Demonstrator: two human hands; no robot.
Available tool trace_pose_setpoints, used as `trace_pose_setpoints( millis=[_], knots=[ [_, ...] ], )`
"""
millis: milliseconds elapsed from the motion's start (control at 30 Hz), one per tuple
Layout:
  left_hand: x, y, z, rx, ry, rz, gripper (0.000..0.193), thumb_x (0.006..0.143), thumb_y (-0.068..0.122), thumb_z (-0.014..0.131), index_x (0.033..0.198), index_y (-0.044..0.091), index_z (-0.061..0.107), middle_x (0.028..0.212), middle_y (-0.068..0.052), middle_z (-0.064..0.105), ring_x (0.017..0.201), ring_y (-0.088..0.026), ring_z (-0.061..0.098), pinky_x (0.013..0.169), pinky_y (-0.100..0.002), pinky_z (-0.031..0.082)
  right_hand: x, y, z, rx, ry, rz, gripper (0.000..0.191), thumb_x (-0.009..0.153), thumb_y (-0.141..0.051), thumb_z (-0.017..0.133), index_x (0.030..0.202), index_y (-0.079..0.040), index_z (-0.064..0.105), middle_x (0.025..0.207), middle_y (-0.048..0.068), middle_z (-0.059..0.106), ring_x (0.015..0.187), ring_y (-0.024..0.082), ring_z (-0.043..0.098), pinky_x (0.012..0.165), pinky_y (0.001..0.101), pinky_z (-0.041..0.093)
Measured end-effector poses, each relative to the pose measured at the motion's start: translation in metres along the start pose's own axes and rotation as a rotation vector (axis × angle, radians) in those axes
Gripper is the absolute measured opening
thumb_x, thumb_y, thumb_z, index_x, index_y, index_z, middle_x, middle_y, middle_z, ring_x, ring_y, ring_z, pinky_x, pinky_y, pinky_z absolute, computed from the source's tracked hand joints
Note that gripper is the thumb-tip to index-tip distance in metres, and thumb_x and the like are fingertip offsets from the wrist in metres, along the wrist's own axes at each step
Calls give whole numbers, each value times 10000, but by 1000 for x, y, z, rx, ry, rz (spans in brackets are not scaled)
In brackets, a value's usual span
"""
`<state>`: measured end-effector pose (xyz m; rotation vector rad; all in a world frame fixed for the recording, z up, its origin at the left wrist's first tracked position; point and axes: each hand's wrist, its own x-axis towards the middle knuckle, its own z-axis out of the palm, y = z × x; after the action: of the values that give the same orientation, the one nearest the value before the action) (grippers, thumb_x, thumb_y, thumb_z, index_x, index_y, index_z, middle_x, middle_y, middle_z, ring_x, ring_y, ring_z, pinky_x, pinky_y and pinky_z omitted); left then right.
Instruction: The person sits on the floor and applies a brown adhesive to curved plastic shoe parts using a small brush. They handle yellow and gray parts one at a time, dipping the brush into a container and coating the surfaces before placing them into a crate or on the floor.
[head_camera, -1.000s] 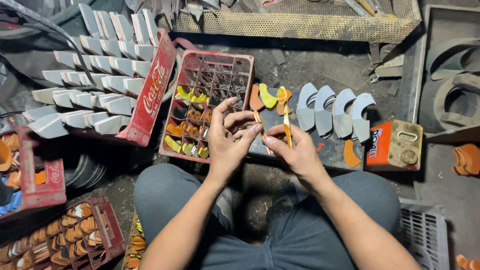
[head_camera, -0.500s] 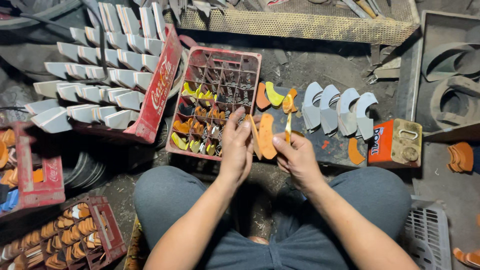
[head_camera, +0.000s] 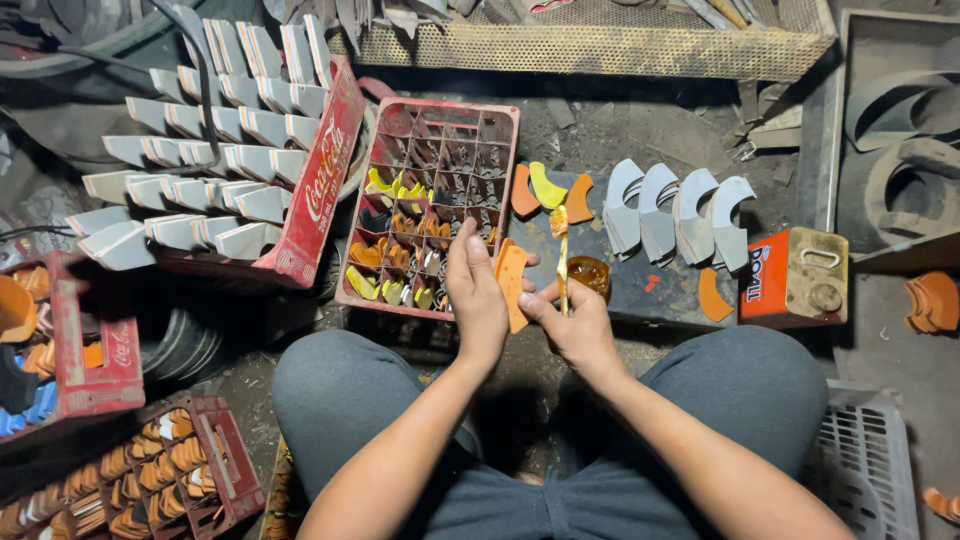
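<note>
Orange sole piece (head_camera: 511, 284) stands upright, gripped in left hand (head_camera: 478, 290). Right hand (head_camera: 575, 325), just beside it, pinches a glue-tipped stick (head_camera: 562, 262).

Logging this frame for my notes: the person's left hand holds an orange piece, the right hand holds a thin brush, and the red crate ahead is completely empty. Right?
Not quite. In the head view the red crate holds yellow and orange pieces in its nearer compartments; only the far ones look empty. The left hand does hold the orange piece, and the right hand the brush.

Left hand (head_camera: 478, 295) hides part of the orange piece (head_camera: 513, 283).
</note>
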<state>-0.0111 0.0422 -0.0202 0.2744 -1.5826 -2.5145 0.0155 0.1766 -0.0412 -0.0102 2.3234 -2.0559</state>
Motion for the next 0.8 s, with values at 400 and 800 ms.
trace_pose_setpoints(
  millis=[400,800],
  knots=[
    [-14,-2,-6,191,-355,-86,699,1087,471,372,1605,4,323,844,-140,682,648,-175,678,588,-289,566,8,-62,-53,134,-199,188,197,918,-142,698,964,49,686,737,31,683,603,111,714,502,242,498],
    [-16,18,-9,175,-584,-378,992,952,724,325,1636,30,139,1151,-270,711,913,-320,738,735,-379,604,-92,-114,-221,80,606,-260,223,1104,-181,639,996,13,619,817,70,624,619,88,552,480,227,387]
  ],
)
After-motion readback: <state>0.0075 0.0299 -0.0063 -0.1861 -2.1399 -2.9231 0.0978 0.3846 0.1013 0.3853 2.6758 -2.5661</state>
